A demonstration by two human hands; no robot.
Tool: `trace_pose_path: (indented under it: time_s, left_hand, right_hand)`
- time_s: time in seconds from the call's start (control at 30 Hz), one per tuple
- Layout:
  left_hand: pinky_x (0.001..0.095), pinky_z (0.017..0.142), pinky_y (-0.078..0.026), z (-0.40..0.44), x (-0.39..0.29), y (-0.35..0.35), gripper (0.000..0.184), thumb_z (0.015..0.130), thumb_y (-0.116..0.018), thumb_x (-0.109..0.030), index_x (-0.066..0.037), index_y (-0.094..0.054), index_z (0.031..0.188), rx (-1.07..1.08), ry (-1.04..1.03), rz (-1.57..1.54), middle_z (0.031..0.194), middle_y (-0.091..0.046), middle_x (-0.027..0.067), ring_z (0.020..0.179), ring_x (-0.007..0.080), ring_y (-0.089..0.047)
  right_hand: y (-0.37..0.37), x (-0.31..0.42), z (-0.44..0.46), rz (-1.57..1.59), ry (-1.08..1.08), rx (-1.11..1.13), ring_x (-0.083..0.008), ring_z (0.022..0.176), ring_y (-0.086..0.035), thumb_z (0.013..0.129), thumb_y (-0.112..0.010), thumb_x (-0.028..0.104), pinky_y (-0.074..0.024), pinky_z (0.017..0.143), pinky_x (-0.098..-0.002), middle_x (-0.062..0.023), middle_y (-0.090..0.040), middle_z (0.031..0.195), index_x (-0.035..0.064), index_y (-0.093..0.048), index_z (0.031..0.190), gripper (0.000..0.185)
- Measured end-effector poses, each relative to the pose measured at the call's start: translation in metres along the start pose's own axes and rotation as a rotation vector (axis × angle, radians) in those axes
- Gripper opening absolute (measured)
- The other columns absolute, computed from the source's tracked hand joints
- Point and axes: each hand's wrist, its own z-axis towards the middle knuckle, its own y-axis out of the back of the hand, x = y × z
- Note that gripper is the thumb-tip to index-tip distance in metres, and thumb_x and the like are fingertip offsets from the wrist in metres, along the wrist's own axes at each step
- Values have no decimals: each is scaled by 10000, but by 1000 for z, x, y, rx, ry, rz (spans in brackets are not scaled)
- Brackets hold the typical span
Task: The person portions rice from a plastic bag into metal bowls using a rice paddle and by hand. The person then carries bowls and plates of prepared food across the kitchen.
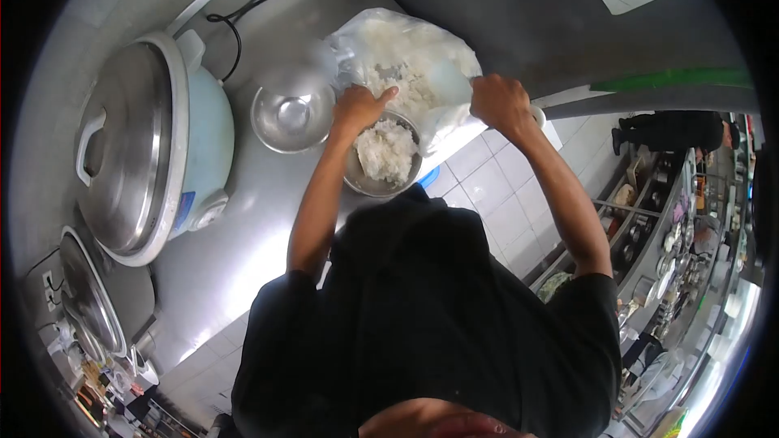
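Note:
A clear plastic bag (422,28) full of cooked white rice (410,85) lies on the steel counter. My left hand (363,107) is closed at the near edge of the bag, thumb pointing over the rice, its other fingers mostly hidden. Below it a metal bowl (380,188) holds a mound of rice (385,152). My right hand (501,104) grips a rice scoop (450,83), whose pale, see-through blade is at the right side of the bagged rice. Left of my left hand is a second metal bowl (292,118) with nothing in it.
A large pale-blue rice cooker (207,130) with a steel lid (126,146) stands left on the counter (243,219); its black cord (235,20) runs behind. Another lidded pot (89,292) is lower left. Shelves with dishes (649,259) and a person in black (677,130) are at right.

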Motion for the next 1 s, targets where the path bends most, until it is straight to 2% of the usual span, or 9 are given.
trace_pose_path:
  time_s: [0.13, 0.23, 0.33, 0.37, 0.5, 0.6, 0.8, 0.93, 1.0]
  left_hand:
    - [401, 979, -408, 20, 17, -23, 847, 842, -470, -655, 89, -502, 1245, -108, -96, -342, 1286, -501, 276, 1183, 355, -510]
    - [387, 965, -425, 37, 18, -27, 769, 866, -493, -595, 53, -490, 1280, 34, -48, -641, 1277, -532, 219, 1160, 288, -532]
    - [389, 938, -439, 41, 12, -23, 718, 897, -451, -554, 37, -465, 1306, 277, 38, -807, 1269, -536, 208, 1096, 281, -563]
    - [394, 919, -446, 37, 8, -17, 703, 919, -412, -531, 37, -430, 1332, 421, 74, -856, 1266, -527, 223, 1050, 296, -584]
    - [401, 852, -476, 22, -6, -6, 668, 936, -391, -496, 46, -426, 1325, 381, 157, -842, 1218, -551, 209, 952, 261, -609]
    - [398, 810, -487, 11, -12, -10, 635, 955, -362, -466, 49, -431, 1320, 206, 112, -856, 1199, -563, 207, 940, 270, -618]
    - [361, 854, -496, 8, 2, 4, 693, 956, -357, -528, 57, -430, 1320, 228, 109, -793, 1266, -525, 235, 1047, 293, -599]
    - [377, 941, -453, 19, 16, -8, 757, 958, -317, -550, 114, -399, 1311, -113, 50, -600, 1279, -499, 270, 1155, 338, -539]
    - [371, 1017, -381, 23, 11, -16, 730, 962, -333, -538, 89, -395, 1331, -630, 5, -478, 1339, -462, 229, 1226, 317, -473]
  right_hand:
    - [-12, -4, 4, 11, -2, 29, -338, 744, -688, 721, -584, 137, -559, 659, -387, -175, -679, 797, 27, -672, 894, 222]
    - [-18, -17, 21, 454, -158, 430, -315, 731, -688, 718, -521, 143, -535, 765, -408, -220, -673, 859, -9, -647, 902, 270]
    - [-63, -7, 20, 462, -82, 106, -234, 526, -639, 825, -485, 211, -535, 575, -369, -188, -635, 668, -63, -631, 956, 337]
    - [-67, -8, 26, 485, -90, 241, -186, 506, -619, 847, -498, 208, -516, 510, -340, -191, -620, 669, -77, -605, 1071, 378]
    - [-57, 9, 15, 810, -198, 356, -164, 527, -607, 852, -536, 205, -504, 485, -318, -181, -615, 715, -77, -581, 1132, 400]
    - [-90, 33, 23, 1144, -253, 220, -142, 476, -565, 848, -572, 234, -470, 463, -298, -93, -592, 585, -69, -608, 1076, 380]
    - [-89, 64, 65, 1078, -128, 137, -195, 472, -592, 840, -541, 240, -498, 533, -324, -117, -627, 619, -40, -600, 892, 290]
    - [-75, 56, 57, 986, -105, 127, -207, 478, -599, 855, -538, 239, -514, 564, -337, -120, -629, 613, -3, -596, 1150, 386]
    - [-75, 51, 49, 918, -82, 145, -214, 491, -611, 854, -539, 242, -528, 582, -351, -127, -635, 624, 21, -561, 1236, 442]
